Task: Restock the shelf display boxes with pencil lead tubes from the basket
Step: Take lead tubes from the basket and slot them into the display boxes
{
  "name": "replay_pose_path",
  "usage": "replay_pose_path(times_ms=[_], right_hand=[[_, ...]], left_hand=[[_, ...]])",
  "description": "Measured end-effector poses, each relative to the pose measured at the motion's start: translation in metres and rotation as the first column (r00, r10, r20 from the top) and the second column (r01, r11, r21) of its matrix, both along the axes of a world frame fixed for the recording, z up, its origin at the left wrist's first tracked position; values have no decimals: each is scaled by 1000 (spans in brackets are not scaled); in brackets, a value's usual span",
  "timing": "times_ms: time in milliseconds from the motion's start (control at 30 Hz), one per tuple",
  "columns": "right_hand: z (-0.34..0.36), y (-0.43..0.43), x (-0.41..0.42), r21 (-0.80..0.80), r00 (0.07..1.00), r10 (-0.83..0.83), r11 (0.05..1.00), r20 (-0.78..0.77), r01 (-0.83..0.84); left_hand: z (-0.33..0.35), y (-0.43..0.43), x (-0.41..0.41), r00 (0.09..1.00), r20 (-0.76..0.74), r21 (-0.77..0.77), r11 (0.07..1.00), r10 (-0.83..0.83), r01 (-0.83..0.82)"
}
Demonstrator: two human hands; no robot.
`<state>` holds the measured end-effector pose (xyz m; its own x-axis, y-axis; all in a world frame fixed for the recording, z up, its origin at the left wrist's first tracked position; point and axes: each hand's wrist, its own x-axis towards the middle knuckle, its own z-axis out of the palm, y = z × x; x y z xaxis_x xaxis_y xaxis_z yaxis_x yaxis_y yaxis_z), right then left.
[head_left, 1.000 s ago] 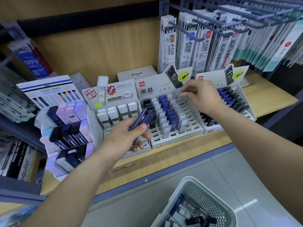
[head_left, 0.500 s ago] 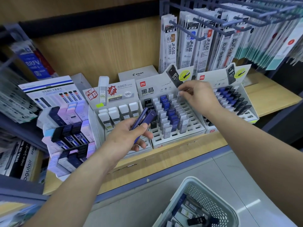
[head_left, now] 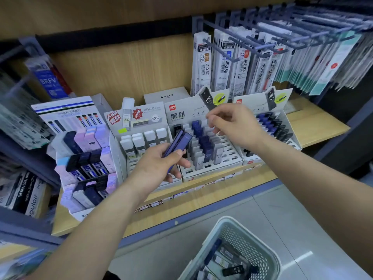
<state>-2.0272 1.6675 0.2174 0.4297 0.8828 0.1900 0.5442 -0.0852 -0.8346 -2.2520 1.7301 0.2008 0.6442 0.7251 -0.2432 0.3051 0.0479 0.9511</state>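
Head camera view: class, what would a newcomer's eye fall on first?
The left hand grips dark blue lead tubes at centre frame. The right hand hovers over the middle Deli display box, and a pale basket of tubes sits bottom right.

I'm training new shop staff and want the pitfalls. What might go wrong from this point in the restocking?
1. The left hand grips at least two blue tubes fanned apart; one may slip out and drop.
2. The right hand hovers just over the standing tubes in the middle display box; a careless reach may knock them askew.
3. That box keeps blue and pale tubes in separate columns, so a blue one could end up misplaced.
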Motion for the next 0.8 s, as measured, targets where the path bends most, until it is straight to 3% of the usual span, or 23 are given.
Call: replay_pose_path(times_ms=[100,267,467,600,667,800], right_hand=[[12,-18,-27,-27,981,109,993,-162,-115],[11,-42,-42,-61,973,175,981,-153,-186],[12,-65,-34,-33,920,90,993,-382,-110],[10,-75,-31,-87,892,44,992,-449,-92],[9,-76,-31,-101,900,48,990,-434,-102],[7,-78,-37,-142,958,139,973,-252,-179]], left_hand=[[7,-12,6,999,32,13,999,-38,38],[16,-30,12,992,71,39,994,-108,106],[18,-33,9,992,120,22,999,-44,42],[17,-28,8,987,151,29,998,49,-54],[16,-27,9,987,152,47,997,58,-65],[12,-30,14,994,110,131,991,-2,-13]])
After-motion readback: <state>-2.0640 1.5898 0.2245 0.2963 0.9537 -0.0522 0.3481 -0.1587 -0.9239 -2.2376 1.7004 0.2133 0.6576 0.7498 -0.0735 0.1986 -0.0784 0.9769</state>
